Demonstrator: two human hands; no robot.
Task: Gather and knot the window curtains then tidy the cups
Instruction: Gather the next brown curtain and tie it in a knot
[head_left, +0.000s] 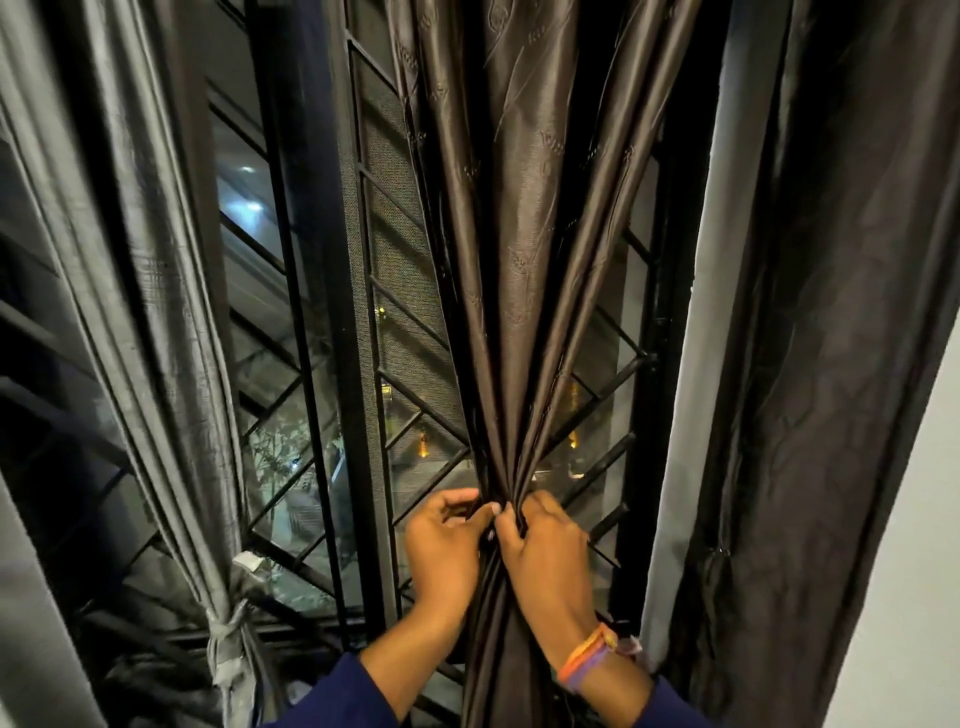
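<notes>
Both hands bunch the middle curtain in front of the barred window.

The left hand (441, 540) and right hand (540, 545) sit side by side, fingers curled tight into the brown curtain (519, 218), pinching its folds into a narrow waist between them; the cloth fans wide above the fingers and drops straight below. Directly behind the fingers stands the black window grille (415, 395). Well left of the fingers hangs a grey curtain (156, 312), already tied low down. Right of them hangs a dark curtain (810, 364). A woven wristband (589, 657) circles the right wrist.
</notes>
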